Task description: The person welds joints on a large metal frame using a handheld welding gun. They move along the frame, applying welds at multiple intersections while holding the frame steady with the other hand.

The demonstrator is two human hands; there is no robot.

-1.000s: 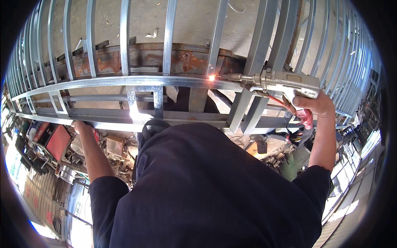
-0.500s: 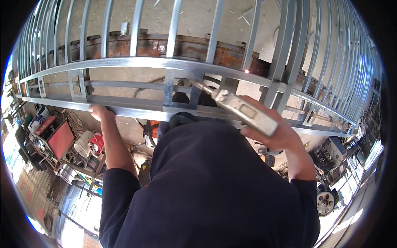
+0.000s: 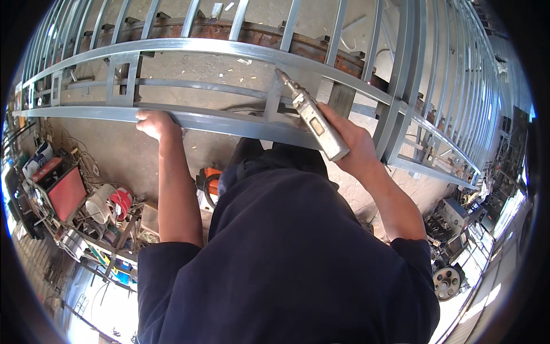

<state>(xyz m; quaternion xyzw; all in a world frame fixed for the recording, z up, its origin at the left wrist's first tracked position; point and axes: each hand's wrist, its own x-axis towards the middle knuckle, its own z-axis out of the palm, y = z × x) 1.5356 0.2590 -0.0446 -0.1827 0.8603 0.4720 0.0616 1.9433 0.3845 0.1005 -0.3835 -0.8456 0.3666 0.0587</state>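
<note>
My right hand (image 3: 355, 142) is closed around a worn, silver-grey laser welding gun (image 3: 321, 127) with a narrow nozzle. Its tip points up and left, over the gap between two rails of a shiny metal railing frame (image 3: 229, 49). Whether the tip touches any metal I cannot tell. Left of centre, my left hand (image 3: 157, 125) is wrapped over the near lower rail (image 3: 223, 124). Short flat uprights (image 3: 274, 100) join this rail to the upper one. Long parallel bars run away from the upper rail.
A rusty beam (image 3: 252, 34) lies beneath the far bars. On the left stand a red-topped box (image 3: 66, 192), a white bucket (image 3: 100, 203) and a red container (image 3: 121, 202). An orange machine (image 3: 211, 179) sits by my legs. Machinery with a pulley wheel (image 3: 447, 282) is at the right.
My right hand has swung the welding gun to a steeper angle and shifted left against the frame. My left hand appears farther right and higher. The red light spot on the rail is gone.
</note>
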